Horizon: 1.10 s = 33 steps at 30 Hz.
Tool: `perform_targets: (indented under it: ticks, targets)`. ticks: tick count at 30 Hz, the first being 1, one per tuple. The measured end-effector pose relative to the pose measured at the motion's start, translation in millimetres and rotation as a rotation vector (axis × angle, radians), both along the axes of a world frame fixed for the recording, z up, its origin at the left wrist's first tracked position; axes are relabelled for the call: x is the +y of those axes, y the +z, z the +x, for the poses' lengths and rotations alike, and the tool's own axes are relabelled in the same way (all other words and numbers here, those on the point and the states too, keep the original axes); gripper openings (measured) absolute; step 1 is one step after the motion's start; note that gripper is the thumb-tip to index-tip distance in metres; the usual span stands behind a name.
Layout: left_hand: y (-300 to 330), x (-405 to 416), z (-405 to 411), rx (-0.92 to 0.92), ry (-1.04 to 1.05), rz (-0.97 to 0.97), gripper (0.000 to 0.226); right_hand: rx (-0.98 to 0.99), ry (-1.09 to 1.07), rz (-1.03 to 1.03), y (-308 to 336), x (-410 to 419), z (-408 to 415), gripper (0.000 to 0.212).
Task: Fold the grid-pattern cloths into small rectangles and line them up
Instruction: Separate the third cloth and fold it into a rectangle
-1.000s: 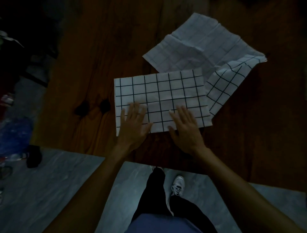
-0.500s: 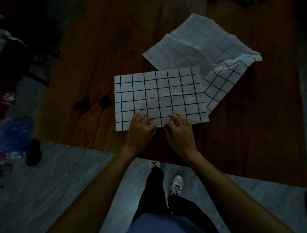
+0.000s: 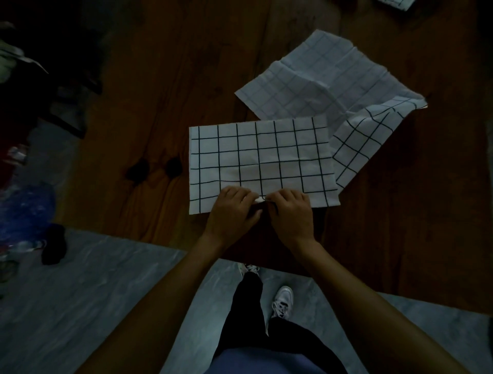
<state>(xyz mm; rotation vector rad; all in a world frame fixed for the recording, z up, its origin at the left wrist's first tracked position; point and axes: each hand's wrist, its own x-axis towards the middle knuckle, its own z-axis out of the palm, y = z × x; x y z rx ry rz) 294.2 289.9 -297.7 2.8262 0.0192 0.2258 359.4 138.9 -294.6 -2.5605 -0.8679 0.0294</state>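
A white cloth with a black grid (image 3: 262, 160) lies as a wide rectangle on the dark wooden table (image 3: 165, 80). My left hand (image 3: 233, 213) and my right hand (image 3: 292, 213) meet side by side at the middle of its near edge, fingers curled, pinching that edge. Behind it, to the right, a second grid cloth (image 3: 328, 88) lies unfolded and creased, its right corner turned over to show bold grid lines.
The table's near edge runs just below my hands, with grey floor (image 3: 93, 293) and my legs and white shoes beneath. Part of another grid cloth (image 3: 397, 3) shows at the top edge. Dark clutter and a blue bag (image 3: 24, 211) lie at the left.
My hands slid from flat and apart on the cloth toward me and together. Their fingers have curled and now pinch the middle of the near edge.
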Motion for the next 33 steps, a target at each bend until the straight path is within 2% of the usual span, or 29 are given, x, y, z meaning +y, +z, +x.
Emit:
perform_targets:
  ticks: [3, 9, 13, 15, 18, 23, 27, 30, 33]
  targets:
    - [6, 3, 3, -0.028, 0.046, 0.002, 0.015, 0.01, 0.003, 0.028, 6, 2, 4, 0.028]
    - [24, -9, 9, -0.087, 0.098, -0.05, 0.024, -0.002, -0.01, 0.051, 22, 5, 10, 0.029]
    - [42, -25, 7, 0.005, 0.144, -0.247, 0.027, -0.021, -0.074, 0.111, 42, -1, 23, 0.03]
    - [58, -33, 9, 0.023, 0.225, -0.429, 0.026, -0.011, -0.099, 0.148, 53, -7, 31, 0.03]
    - [83, -35, 19, 0.009, 0.383, -0.59, 0.023, -0.024, -0.073, 0.195, 73, -18, 44, 0.031]
    - [113, -28, 40, 0.027, 0.583, -0.671, 0.026, -0.098, 0.036, 0.262, 115, -43, 61, 0.015]
    - [115, -30, 58, 0.162, 0.646, -0.784, 0.038, -0.037, 0.058, 0.325, 144, -68, 66, 0.015]
    - [109, -42, 69, 0.322, 0.66, -0.787, 0.043, 0.053, 0.034, 0.412, 161, -87, 67, 0.016]
    - [106, -59, 77, 0.421, 0.702, -0.995, 0.044, 0.15, -0.008, 0.496, 175, -103, 64, 0.013]
